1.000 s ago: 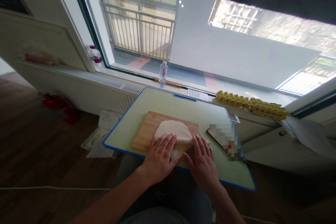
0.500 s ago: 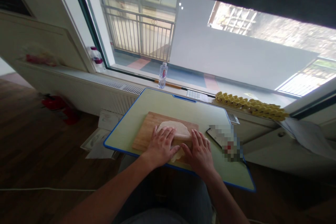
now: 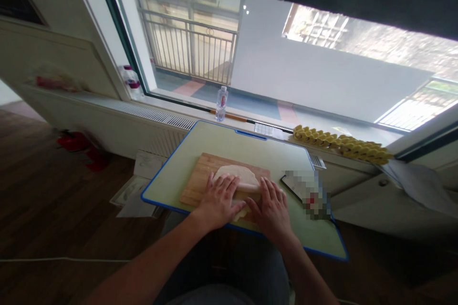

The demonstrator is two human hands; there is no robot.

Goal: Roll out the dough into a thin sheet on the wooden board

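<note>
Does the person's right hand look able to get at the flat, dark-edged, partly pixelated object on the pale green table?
Probably yes: the object lies beside the right hand, with no obstacle visible between them. The hand would likely first have to leave the pale, cylindrical rolling pin it rests on.

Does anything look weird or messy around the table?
Yes: blocky squares hide most of a dark-edged object on the right side of the table, so I can't tell what it is. I see no spill around the dough.
</note>
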